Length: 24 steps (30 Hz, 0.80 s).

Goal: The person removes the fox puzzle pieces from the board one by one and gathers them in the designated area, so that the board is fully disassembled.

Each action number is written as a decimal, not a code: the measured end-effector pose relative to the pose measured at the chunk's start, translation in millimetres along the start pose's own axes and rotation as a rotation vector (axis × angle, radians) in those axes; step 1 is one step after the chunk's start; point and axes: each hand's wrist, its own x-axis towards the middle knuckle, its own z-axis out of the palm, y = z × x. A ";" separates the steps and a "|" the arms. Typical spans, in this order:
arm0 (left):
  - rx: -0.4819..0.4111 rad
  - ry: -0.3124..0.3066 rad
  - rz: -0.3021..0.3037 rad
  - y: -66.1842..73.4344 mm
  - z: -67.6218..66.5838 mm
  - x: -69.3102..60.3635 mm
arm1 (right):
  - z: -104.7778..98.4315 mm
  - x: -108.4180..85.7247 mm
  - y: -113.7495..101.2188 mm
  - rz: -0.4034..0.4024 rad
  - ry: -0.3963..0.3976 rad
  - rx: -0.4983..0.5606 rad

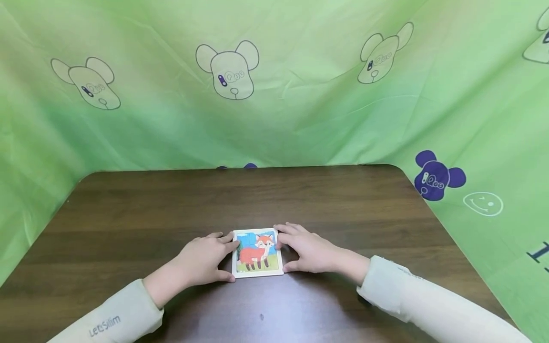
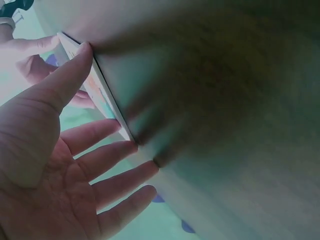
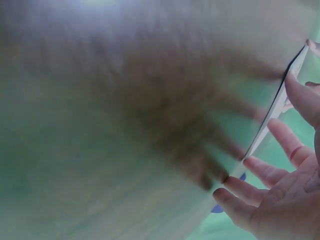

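Note:
A square picture puzzle (image 1: 257, 261) in a white frame lies flat on the brown table, showing an orange fox on grass under a blue sky. My left hand (image 1: 201, 259) touches its left side, thumb by the near corner and fingertips by the far one, with the index finger over the frame's edge. On the opposite side, my right hand (image 1: 312, 251) touches the right edge with thumb and fingertips. Both wrist views show spread, mostly straight fingers along the puzzle's thin edge (image 2: 111, 102). The puzzle's picture is mostly hidden in the right wrist view.
The dark wood-grain table (image 1: 141, 205) extends around both hands and reflects light near its front. A green cloth (image 1: 300, 109) printed with bear-head outlines hangs behind the table and along its sides.

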 end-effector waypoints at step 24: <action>0.074 0.048 0.009 13.3 7.4 -12.3 | 1.7 -14.6 -2.4 -0.030 0.027 0.039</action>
